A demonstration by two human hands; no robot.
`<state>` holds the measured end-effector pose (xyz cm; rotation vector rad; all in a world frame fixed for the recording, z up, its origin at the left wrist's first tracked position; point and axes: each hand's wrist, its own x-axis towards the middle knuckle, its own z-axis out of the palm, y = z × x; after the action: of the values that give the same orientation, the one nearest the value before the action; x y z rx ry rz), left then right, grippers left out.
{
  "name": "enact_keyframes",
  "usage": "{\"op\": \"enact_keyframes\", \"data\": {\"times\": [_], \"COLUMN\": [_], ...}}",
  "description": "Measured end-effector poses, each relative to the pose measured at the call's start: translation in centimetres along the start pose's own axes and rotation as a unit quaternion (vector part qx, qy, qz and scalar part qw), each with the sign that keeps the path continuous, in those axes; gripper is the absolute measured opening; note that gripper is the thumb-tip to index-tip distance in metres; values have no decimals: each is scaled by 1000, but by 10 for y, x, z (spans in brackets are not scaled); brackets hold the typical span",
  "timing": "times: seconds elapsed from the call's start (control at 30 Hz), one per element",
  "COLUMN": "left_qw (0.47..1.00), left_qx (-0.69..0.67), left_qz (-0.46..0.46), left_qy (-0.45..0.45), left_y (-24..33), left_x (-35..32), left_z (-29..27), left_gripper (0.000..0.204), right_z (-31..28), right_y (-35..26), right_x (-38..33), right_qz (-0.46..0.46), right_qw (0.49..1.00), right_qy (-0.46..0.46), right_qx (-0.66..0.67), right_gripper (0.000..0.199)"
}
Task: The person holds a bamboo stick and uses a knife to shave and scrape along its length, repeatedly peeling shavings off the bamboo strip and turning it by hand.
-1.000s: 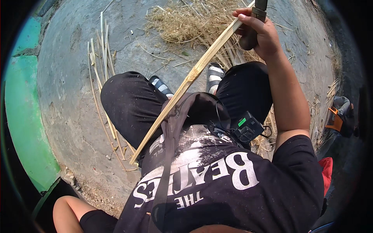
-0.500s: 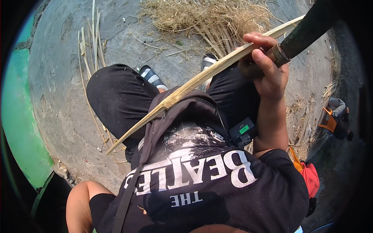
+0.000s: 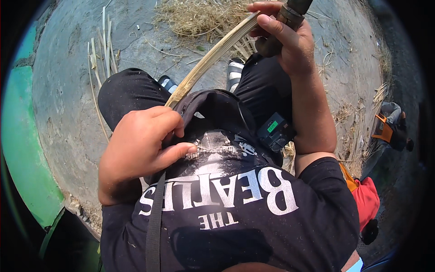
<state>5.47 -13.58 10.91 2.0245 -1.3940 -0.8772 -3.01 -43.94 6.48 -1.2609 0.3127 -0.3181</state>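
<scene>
Here, my right grip (image 3: 285, 38) clasps handle (image 3: 268, 46) and strip (image 3: 214, 56), likely light, springy, best held by its ends; left grip (image 3: 140, 143), at strip's near end, unclear.

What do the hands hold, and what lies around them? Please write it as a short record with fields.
Right hand: holds dark-handled tool and pale strip
Left hand: at the strip's lower visible end; grip unclear
Strip position: slanting between both hands
Near lap: dark bag, black device
Ground: pile of shavings, loose strips
</scene>
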Motion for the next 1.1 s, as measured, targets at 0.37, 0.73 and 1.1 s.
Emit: {"op": "enact_keyframes", "data": {"times": [0.37, 0.73, 1.1], "left_qw": [960, 924, 943], "left_qx": [63, 305, 269], "left_qz": [273, 208, 195], "left_qy": [-13, -96, -36], "left_y": [58, 89, 79], "left_x": [48, 107, 101], "left_z": [25, 108, 85], "left_gripper": [46, 87, 84], "right_z": [1, -21, -28], "right_y": [10, 36, -11], "right_x": [31, 52, 33], "right_qz": [-48, -83, -1], "right_qw": [995, 989, 996], "right_qy": [-58, -124, -40], "right_qx": [-60, 0, -83], "right_gripper": [31, 31, 33]}}
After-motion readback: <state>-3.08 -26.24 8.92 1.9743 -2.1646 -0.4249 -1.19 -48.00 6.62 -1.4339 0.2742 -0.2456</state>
